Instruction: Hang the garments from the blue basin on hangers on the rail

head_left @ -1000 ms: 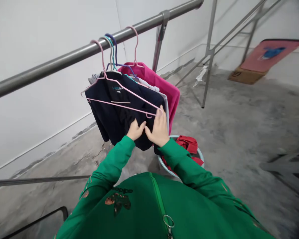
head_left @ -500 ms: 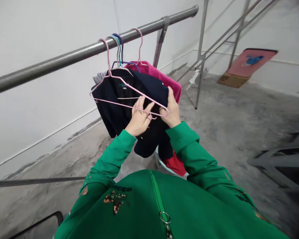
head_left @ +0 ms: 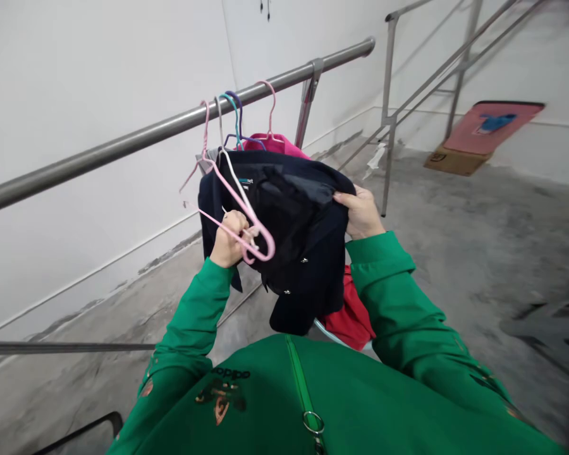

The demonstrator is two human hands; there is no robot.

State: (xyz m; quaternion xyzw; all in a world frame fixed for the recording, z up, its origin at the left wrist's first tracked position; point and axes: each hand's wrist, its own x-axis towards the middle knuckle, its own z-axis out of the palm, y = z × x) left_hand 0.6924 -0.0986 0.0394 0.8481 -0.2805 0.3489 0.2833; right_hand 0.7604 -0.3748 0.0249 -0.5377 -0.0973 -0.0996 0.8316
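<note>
A dark navy jacket [head_left: 322,246] hangs in front of me, its dark lining and neck label showing. My right hand [head_left: 364,212] is closed on its right shoulder, pulling the cloth outward. My left hand [head_left: 231,239] is closed around the lower end of a white hanger [head_left: 238,181], inside the left part of the jacket. Nearer to me, an unloaded pink hanger [head_left: 227,183] crosses in front of the left hand, its hook on the metal rail [head_left: 171,129]. The left fingertips are partly hidden by hanger and cloth.
Behind the jacket hang a teal hanger [head_left: 237,114], a dark blue hanger [head_left: 241,107] and a bright pink garment [head_left: 284,146]. Below, red cloth [head_left: 353,316] lies in a pale basin [head_left: 332,335]. A metal frame [head_left: 389,76] and a cardboard box [head_left: 458,161] stand at right.
My right hand has moved right, drawing the jacket's shoulder off the white hanger's end. My left hand has shifted left and closed on that hanger. The pink hanger has swung toward me.
</note>
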